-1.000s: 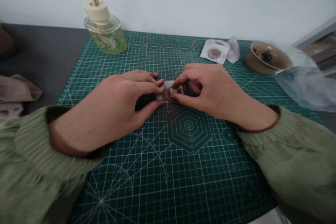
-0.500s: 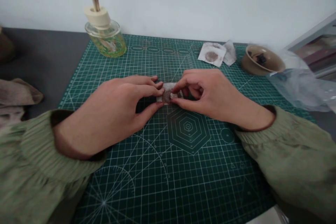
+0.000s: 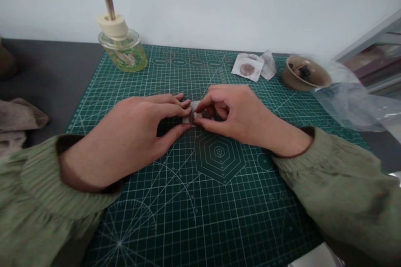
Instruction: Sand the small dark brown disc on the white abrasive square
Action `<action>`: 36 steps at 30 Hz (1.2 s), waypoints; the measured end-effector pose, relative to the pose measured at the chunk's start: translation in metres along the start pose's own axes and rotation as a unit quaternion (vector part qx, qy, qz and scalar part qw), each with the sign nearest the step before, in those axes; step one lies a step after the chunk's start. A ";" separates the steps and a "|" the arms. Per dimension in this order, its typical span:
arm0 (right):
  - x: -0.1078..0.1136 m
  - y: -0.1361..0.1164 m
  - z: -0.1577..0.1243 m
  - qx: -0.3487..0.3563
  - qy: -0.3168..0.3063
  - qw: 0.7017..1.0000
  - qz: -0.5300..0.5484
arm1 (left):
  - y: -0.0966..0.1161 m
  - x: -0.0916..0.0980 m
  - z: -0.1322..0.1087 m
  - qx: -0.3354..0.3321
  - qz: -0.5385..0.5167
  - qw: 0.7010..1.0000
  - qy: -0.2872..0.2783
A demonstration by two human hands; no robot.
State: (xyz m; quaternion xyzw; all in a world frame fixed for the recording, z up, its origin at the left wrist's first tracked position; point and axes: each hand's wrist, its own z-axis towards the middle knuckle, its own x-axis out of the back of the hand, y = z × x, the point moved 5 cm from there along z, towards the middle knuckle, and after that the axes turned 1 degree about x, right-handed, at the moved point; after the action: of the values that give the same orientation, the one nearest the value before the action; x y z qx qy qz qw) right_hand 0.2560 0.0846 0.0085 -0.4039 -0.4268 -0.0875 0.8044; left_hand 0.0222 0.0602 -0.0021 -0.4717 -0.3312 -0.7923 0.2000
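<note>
On the green cutting mat [image 3: 219, 200] lies a small white paper square [image 3: 194, 104] with a brown round patch, partly covered by my fingers. My left hand [image 3: 134, 133] holds down its left side, index finger and thumb pressed at the edges. Between the thumb and index finger of my right hand [image 3: 232, 114] is a small whitish wad [image 3: 197, 115], pinched against the brown patch. What the wad is made of I cannot make out. The curled fingers of the right hand hide the right part of the paper.
A reed diffuser bottle [image 3: 123, 52] stands at the back left. Further right lie a white square with a brown circle [image 3: 247, 66] and a greyish piece [image 3: 268, 65]. Beside them are a tan bowl [image 3: 305, 79] with dark bits and a clear plastic bag [image 3: 347, 104]. A brownish cloth [image 3: 21, 114] lies left.
My right hand has slid slightly left over the paper with the wad, closer to my left fingertips. The left hand keeps its hold. The whole view has shifted a little.
</note>
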 end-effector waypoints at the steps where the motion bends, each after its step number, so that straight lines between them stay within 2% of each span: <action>1: -0.001 -0.001 0.000 0.005 -0.012 1.000 0.009 | 0.000 0.000 0.000 -0.004 -0.001 1.000 -0.001; 3: 0.000 0.001 -0.001 -0.002 -0.020 1.000 0.014 | 0.000 0.000 0.000 -0.008 -0.002 1.000 -0.001; 6: 0.003 0.005 0.000 -0.024 0.017 1.000 -0.007 | 0.000 0.001 0.000 -0.008 -0.003 1.000 0.002; 8: 0.001 0.004 0.001 -0.010 0.023 1.000 -0.004 | -0.001 0.000 -0.001 -0.009 -0.004 1.000 -0.001; 11: -0.001 -0.001 -0.001 0.019 -0.004 0.998 0.053 | -0.003 -0.001 -0.002 -0.013 -0.006 1.000 -0.007; 13: 0.002 0.000 -0.003 -0.018 0.007 0.992 0.124 | -0.001 0.000 -0.002 -0.017 -0.003 1.000 -0.006; 15: 0.006 0.002 -0.006 -0.081 0.033 0.974 0.208 | 0.006 0.006 0.000 -0.020 -0.002 1.000 0.016; 17: 0.007 0.001 -0.007 -0.114 0.046 0.948 0.293 | 0.017 0.017 0.002 -0.021 -0.016 0.997 0.071; 19: 0.006 -0.002 -0.005 -0.109 0.037 0.923 0.367 | 0.029 0.026 0.003 -0.035 -0.030 0.992 0.113; 22: 0.001 -0.005 -0.002 -0.092 0.004 0.895 0.437 | 0.037 0.032 0.002 -0.028 -0.042 0.989 0.140; 30: -0.004 -0.005 -0.004 -0.084 -0.032 0.856 0.509 | 0.037 0.032 -0.004 -0.006 -0.077 0.983 0.167; 36: -0.005 -0.008 -0.003 -0.083 -0.045 0.851 0.517 | 0.040 0.034 -0.003 -0.025 -0.084 0.980 0.180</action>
State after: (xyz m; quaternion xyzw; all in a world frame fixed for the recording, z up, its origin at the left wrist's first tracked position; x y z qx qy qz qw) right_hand 0.2515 0.0762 0.0084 -0.6349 -0.1835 0.3246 0.6767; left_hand 0.0291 0.0298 0.0400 -0.2965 -0.3082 -0.8863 0.1777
